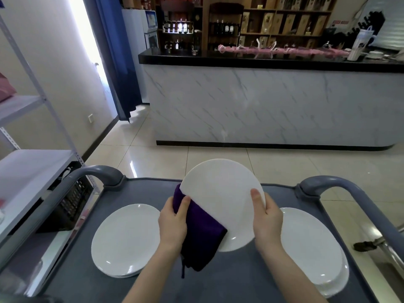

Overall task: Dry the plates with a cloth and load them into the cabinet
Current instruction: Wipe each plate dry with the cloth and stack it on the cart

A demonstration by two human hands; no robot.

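Over the cart (153, 287), my right hand (267, 217) pinches the plate (220, 191) rim; my left hand (172, 221) presses the purple cloth (202, 235) on it. I should wipe both faces firmly, turning the rim, grip steady.

A marble-patterned counter (273, 106) with a black top (240, 59) is seen across the centre and right of the frame. Wooden shelving (284, 20) is set behind it. A blue curtain (118, 57) and bright daylight occupy the upper left. The floor (306, 167) is laid with glossy beige tiles.
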